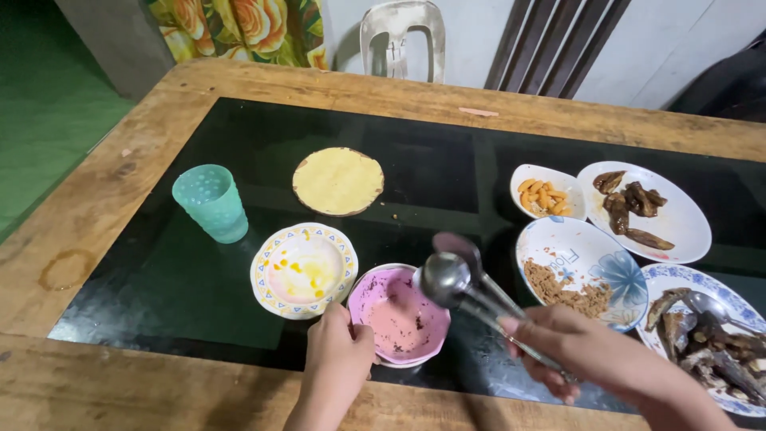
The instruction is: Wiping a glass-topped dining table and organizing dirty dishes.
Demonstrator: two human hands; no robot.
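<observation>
**Clearing used dishes: spoons in hand, bowl steadied**

The wooden table carries a dark glass inset with used dishes on it. Food plates sit to your right, a teal cup far left. The yellow-rimmed plate lies just beside the pink bowl. Your left hand grips the bowl's near rim. Your right hand is closed on two metal spoons, held above the bowl's right edge. Judged step: gathering. The next move likely calls for lowering the spoons into the bowl without tipping it.
</observation>
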